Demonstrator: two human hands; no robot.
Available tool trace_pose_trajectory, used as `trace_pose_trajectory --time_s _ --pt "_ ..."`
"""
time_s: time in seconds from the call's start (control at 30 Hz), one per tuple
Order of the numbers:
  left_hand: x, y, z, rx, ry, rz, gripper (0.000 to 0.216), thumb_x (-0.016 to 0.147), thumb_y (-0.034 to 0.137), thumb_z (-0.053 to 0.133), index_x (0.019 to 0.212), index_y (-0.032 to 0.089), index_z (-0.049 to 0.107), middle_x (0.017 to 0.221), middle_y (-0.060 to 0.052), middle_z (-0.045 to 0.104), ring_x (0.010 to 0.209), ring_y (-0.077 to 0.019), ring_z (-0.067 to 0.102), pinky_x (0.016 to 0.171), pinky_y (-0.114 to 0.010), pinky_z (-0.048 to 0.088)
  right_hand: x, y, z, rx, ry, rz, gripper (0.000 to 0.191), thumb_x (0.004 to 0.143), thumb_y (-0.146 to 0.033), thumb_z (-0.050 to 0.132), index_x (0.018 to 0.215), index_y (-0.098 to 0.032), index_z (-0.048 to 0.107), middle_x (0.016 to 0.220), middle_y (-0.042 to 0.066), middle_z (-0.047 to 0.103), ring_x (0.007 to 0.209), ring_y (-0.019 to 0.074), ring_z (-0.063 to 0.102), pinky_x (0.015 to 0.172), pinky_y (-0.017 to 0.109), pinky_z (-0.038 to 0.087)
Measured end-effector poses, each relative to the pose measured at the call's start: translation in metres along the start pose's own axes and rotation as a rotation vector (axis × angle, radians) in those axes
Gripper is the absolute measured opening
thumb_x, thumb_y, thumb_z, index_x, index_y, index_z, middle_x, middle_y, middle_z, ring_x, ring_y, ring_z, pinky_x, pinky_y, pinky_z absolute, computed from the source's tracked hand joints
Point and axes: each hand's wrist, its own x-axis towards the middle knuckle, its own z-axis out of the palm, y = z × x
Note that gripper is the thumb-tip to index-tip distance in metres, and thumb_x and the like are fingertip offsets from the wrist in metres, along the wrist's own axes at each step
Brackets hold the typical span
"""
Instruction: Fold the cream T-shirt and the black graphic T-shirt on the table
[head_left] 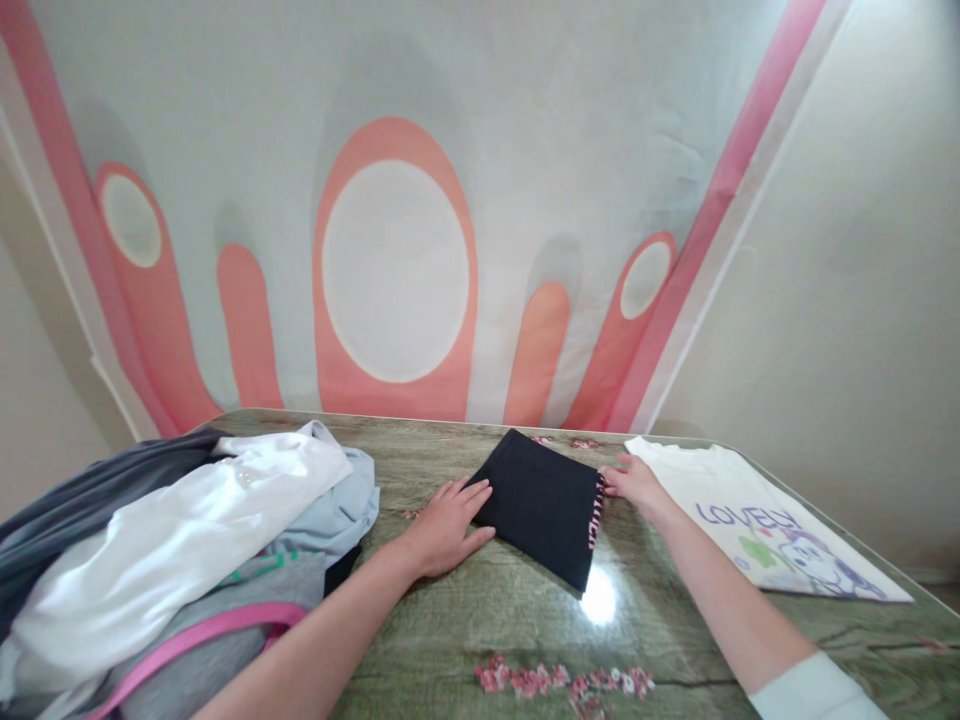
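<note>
A black garment (536, 505), folded into a compact four-sided shape, lies on the table in front of me. Pink-and-white lettering or print runs along its right edge. My left hand (448, 528) rests at its left edge, palm down, with fingers stretched onto the cloth and thumb apart. At the upper right corner, the fingers of my right hand (634, 484) close on the edge of the cloth; the fingertips are partly hidden. Just beyond my right forearm lies a white T-shirt (720, 485), flat and folded, with "LOVELY" and a cartoon print.
On the left is a loose heap of clothes: a white garment (195, 520), a light blue one (337, 510), a dark grey one (112, 485) and a grey one with pink trim (202, 625). The wood-patterned table (420, 650) meets a decorated wall (517, 200) behind.
</note>
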Motion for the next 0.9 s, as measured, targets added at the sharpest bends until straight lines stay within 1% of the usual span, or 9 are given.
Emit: trace_pose_trajectory --time_s 0.1,0.17,0.33,0.47,0.57,0.67,0.73,0.83,0.9 --pt "0.000 0.000 0.001 -0.013 0.014 -0.003 0.054 0.086 0.047 0.041 0.134 0.024 0.033 0.138 -0.006 0.035 0.127 -0.0238 0.028 0.103 -0.042 0.021 0.005 -0.007 0.004 -0.010 -0.044 0.045 0.054 0.065 -0.036 0.065 0.111 -0.011 0.051 0.056 0.002 0.062 0.051 0.0194 0.061 0.042 0.029 0.048" --pt "0.000 0.000 0.001 -0.021 0.016 -0.014 0.054 0.086 0.048 0.041 0.134 0.024 0.033 0.138 -0.006 0.034 0.127 -0.0238 0.028 0.103 -0.041 0.021 0.009 -0.011 0.009 -0.031 -0.049 0.032 0.052 0.063 -0.034 0.068 0.107 -0.012 0.053 0.057 0.002 0.063 0.050 0.0181 0.060 0.042 0.028 0.047" --pt "-0.002 -0.001 0.004 -0.018 0.038 -0.035 0.054 0.085 0.048 0.041 0.133 0.023 0.035 0.140 -0.006 0.032 0.128 -0.0248 0.026 0.104 -0.041 0.021 0.024 -0.028 0.031 -0.066 0.027 -0.100 0.041 0.071 -0.026 0.059 0.109 -0.014 0.051 0.087 0.007 0.066 0.074 0.0168 0.062 0.064 0.029 0.049" --pt "-0.003 0.000 0.003 0.004 0.041 -0.039 0.053 0.086 0.045 0.042 0.133 0.023 0.034 0.140 -0.006 0.030 0.129 -0.0250 0.024 0.104 -0.042 0.021 0.032 -0.038 0.043 -0.105 0.081 -0.178 0.035 0.075 -0.027 0.054 0.108 -0.015 0.051 0.092 0.008 0.064 0.083 0.0184 0.061 0.076 0.033 0.046" --pt "-0.004 0.000 0.001 -0.006 0.055 -0.057 0.053 0.085 0.040 0.044 0.133 0.023 0.033 0.141 -0.007 0.030 0.127 -0.0247 0.028 0.103 -0.041 0.024 0.028 -0.037 0.044 -0.126 0.103 -0.233 0.033 0.077 -0.030 0.050 0.105 -0.013 0.053 0.095 0.011 0.062 0.089 0.0202 0.059 0.082 0.035 0.043" --pt "-0.005 -0.002 0.000 -0.011 0.108 -0.107 0.053 0.083 0.035 0.047 0.133 0.023 0.033 0.140 -0.008 0.030 0.122 -0.0245 0.036 0.100 -0.039 0.030 0.008 -0.031 0.039 -0.139 0.113 -0.282 0.037 0.077 -0.034 0.050 0.105 -0.011 0.053 0.104 0.014 0.058 0.097 0.0220 0.056 0.086 0.036 0.042" --pt "-0.005 -0.003 -0.002 0.000 0.141 -0.129 0.053 0.081 0.032 0.049 0.131 0.022 0.035 0.138 -0.009 0.033 0.119 -0.0248 0.039 0.099 -0.038 0.032 -0.019 -0.027 0.033 -0.149 0.101 -0.339 0.040 0.075 -0.038 0.052 0.107 -0.014 0.052 0.112 0.013 0.053 0.104 0.0223 0.052 0.088 0.036 0.041" --pt "-0.004 -0.002 -0.005 0.037 0.168 -0.128 0.050 0.079 0.029 0.051 0.127 0.021 0.041 0.133 -0.010 0.038 0.115 -0.0250 0.043 0.096 -0.037 0.034 -0.070 -0.026 0.024 -0.191 -0.043 -0.547 0.039 0.075 -0.044 0.053 0.106 -0.020 0.053 0.117 0.009 0.049 0.109 0.0207 0.048 0.089 0.034 0.042" --pt "-0.003 -0.001 -0.008 0.072 0.173 -0.112 0.046 0.078 0.027 0.052 0.123 0.020 0.044 0.129 -0.009 0.042 0.112 -0.0250 0.045 0.095 -0.037 0.036 -0.100 -0.029 0.020 -0.263 -0.110 -0.667 0.036 0.075 -0.043 0.054 0.104 -0.022 0.055 0.118 0.008 0.048 0.112 0.0210 0.045 0.095 0.036 0.037"
